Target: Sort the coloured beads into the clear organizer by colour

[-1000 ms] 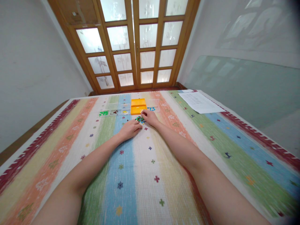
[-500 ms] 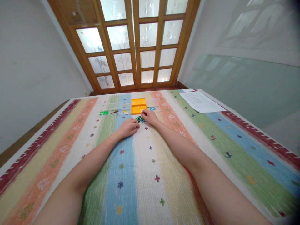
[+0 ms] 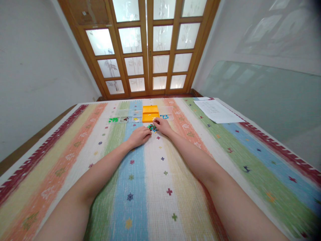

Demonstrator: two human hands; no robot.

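Big table (image 3: 150, 187) with a stripy cloth, a sheet of paper (image 3: 217, 110) off at the far right corner. At the far end sits a row of trays: clear compartments (image 3: 124, 118) with green, dark and yellow bits, an orange tray (image 3: 149, 113), and a clear tray (image 3: 165, 116) with blue bits.

Left hand (image 3: 139, 136) lies knuckles-up, fingers loosely curled. Right hand (image 3: 163, 126) has its fingers bent down. Honestly can't tell if either is pinching anything.

The little pile of mixed beads (image 3: 151, 127) sits right between the two hands, touching both sets of fingertips, just in front of the orange tray. Looks like mid-sorting by colour to me, and the next pick needs a fine pinch on one tiny piece.
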